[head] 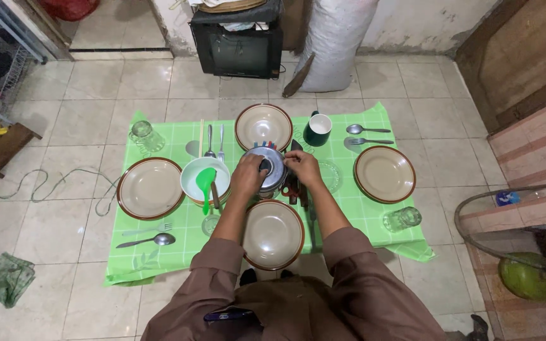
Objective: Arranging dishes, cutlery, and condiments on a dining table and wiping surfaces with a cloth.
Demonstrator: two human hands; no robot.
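Head view, looking down on a green mat (pixel 349 208) spread on a tiled floor. Landmark for all positions: steel lidded pot (pixel 266 168) at the mat's centre.

Left hand (pixel 248 176): fingers curled over the pot lid, thumb near the dark knob; closed on the lid. Right hand (pixel 303 167): touching the pot's right rim, fingers bent in a narrow pinch; whether gripping or merely resting cannot be told.

Beyond the pot: brown-rimmed plate (pixel 263 125). Nearer than the pot, just before the knees: second plate (pixel 273 233). Far left of the pot: third plate (pixel 150 187); far right: fourth plate (pixel 384 173).

Just left of the pot: white bowl (pixel 201 173) holding a green rice scoop (pixel 206 187). Beyond-right of the pot: dark green mug (pixel 318 128), with a spoon and fork (pixel 368 134) further right. Beyond-left: clear glass (pixel 145 136) at the mat corner. Near-right: second glass (pixel 403 219), lying on its side. Near-left: another spoon (pixel 148 240), beside a fork.

Well beyond the pot, off the mat: small black television (pixel 238 47) against the wall.
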